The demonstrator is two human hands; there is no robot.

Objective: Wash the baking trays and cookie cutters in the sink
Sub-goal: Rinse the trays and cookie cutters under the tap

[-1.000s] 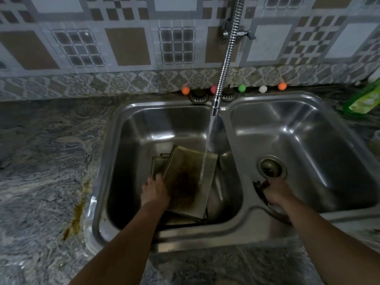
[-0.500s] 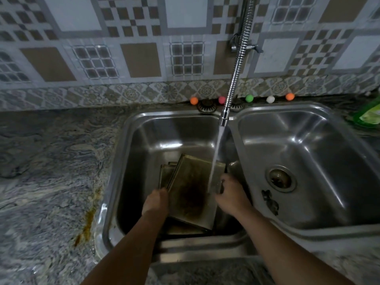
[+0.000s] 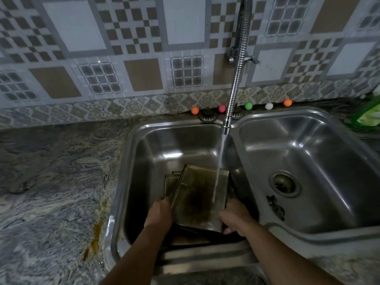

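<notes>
While water runs from the spring-necked tap (image 3: 236, 79) onto it, the top baking tray (image 3: 197, 198) stands tilted in the left basin (image 3: 144, 161) of the double sink, its far edge raised toward the basin's back wall and its near edge low by the front rim. The left hand (image 3: 159, 212) grips the tray's left edge, fingers curled round it and mostly hidden behind the metal. The right hand (image 3: 234, 218) holds the near right corner, its fingers wrapped under the edge. At least one more tray (image 3: 169, 184) lies beneath, showing at the left. A dark object (image 3: 275, 206) lies on the floor of the right basin (image 3: 308, 151) near the drain (image 3: 284, 183); what it is cannot be told.

The step in hand looks like rinsing the first tray, whose centre carries a dark brown baked-on stain. The task seems barely begun. The next move probably calls for one hand to steady the tray while the other frees itself for a scrubber or soap, since water alone is unlikely to lift that stain. No cookie cutters can be clearly made out.
</notes>
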